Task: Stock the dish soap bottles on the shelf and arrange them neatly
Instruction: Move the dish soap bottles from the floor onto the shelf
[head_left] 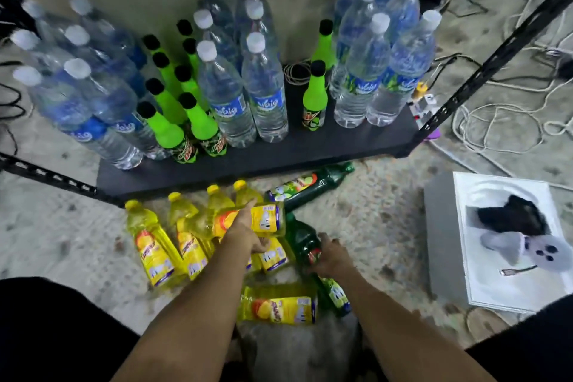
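Note:
Several yellow dish soap bottles [153,245] lie on the floor in front of the black shelf [310,146]. My left hand [245,226] grips one yellow dish soap bottle [266,219], lifted sideways above the others. My right hand [330,257] is closed on a dark green dish soap bottle [302,240] lying on the floor. A second green bottle [307,184] lies by the shelf's front edge, and another yellow one [279,308] lies near me.
The shelf holds several clear water bottles [266,93] and bright green soda bottles [314,93], with bare board along its front. A white box [446,242] with dark and grey items sits right. Cables [496,121] trail behind the black shelf post [496,49].

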Motion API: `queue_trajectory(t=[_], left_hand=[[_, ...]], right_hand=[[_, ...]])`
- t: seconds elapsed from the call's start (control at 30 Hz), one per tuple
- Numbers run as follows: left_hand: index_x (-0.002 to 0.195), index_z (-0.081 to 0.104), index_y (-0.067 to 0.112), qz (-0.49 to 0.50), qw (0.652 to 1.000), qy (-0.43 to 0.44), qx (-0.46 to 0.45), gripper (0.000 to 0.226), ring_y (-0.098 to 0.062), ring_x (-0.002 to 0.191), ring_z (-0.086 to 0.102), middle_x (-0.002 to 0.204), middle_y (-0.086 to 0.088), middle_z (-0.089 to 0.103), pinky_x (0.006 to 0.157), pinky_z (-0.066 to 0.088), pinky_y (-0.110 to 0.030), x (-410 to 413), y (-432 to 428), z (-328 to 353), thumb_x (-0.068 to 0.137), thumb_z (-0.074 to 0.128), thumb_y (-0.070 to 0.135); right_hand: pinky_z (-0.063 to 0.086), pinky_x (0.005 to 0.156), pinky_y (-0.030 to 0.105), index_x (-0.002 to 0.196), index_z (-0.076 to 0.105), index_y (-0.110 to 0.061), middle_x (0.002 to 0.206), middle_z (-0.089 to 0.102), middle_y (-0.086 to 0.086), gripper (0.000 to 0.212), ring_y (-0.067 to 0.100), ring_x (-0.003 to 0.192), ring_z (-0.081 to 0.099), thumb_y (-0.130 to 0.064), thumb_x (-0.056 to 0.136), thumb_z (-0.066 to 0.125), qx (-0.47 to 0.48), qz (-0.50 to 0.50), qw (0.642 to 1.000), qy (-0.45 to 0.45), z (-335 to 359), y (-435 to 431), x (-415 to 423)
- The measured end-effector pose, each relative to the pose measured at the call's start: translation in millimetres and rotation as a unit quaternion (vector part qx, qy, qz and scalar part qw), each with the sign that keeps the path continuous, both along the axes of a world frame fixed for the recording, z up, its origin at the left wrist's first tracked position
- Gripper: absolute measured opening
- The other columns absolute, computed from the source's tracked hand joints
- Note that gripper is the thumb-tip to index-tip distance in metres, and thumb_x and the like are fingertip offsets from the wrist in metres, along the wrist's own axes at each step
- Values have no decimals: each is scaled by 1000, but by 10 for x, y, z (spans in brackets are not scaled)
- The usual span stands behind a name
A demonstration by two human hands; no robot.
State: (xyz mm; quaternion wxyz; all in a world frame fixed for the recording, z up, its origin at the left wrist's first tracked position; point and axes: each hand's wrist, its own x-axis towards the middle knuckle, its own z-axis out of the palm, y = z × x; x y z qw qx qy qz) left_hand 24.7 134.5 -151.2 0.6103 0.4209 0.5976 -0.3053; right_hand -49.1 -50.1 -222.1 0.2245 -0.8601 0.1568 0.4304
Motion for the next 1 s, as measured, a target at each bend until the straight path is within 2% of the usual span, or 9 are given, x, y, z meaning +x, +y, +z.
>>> queue_trajectory(t=[0.17,0.33,0.47,0.53,0.6,0.73,0.8,0.9,1.0], left_hand=[[105,51,4,78,997,-21,1,53,-33,102,52,93,-17,55,107,41,-54,66,-29,-65,77,82,37],[106,61,9,-25,997,-78,-5,39,-31,82,67,86,-16,68,98,50,-55,-139,147,3,83,75,38],[94,61,8,-71,991,-114,10,27,-28,76,65,82,-15,67,84,55,-51,-334,204,387,84,77,27],[96,62,9,-107,983,-151,17,29,-28,81,67,86,-14,69,85,56,-50,-450,226,637,79,81,23],[104,68,9,-157,969,-192,13,39,-29,85,70,90,-13,75,89,56,-50,-511,253,934,71,86,19],[93,73,8,-242,923,-295,49,25,-18,67,72,84,-10,78,70,56,-36,-651,288,1657,71,84,7],[94,74,4,-274,885,-365,92,48,-21,66,72,82,-12,78,63,58,-36,-721,312,2118,52,96,13],[95,74,5,-320,809,-474,136,81,-25,80,75,85,-8,79,79,59,-40,-719,288,2999,24,103,32],[97,75,10,-312,730,-591,144,81,-27,87,76,90,-9,79,85,58,-42,-661,118,3979,24,101,32]], right_hand=[[51,97,46,140,34,-26,131,53,9,90,32,120,58,-49,68,82,-23,20,999,-31,-164,37,-82],[56,85,37,125,44,-21,113,65,9,74,30,106,66,-44,66,82,3,-24,997,-78,-26,-10,-135],[58,66,29,126,42,-23,107,70,6,81,22,87,66,-28,60,89,29,-41,992,-120,314,-178,-144],[47,53,13,131,43,-21,114,70,5,86,16,83,61,-24,60,92,59,-38,987,-146,609,-300,-112],[42,57,9,139,43,-18,113,69,4,91,16,86,62,-26,63,90,70,-24,979,-188,1075,-406,-36],[54,77,25,127,50,-20,99,72,-4,87,17,89,70,-42,52,88,93,-15,939,-330,2057,-590,22],[56,76,24,121,52,-23,95,72,-13,88,7,82,69,-51,45,86,109,-21,910,-399,2562,-688,49],[52,86,11,125,51,-29,101,68,-23,90,-5,90,65,-48,46,89,142,-38,846,-513,3606,-814,80],[58,86,27,117,57,-34,97,73,-22,78,-3,91,69,-39,49,93,191,-52,770,-607,4683,-937,146]])
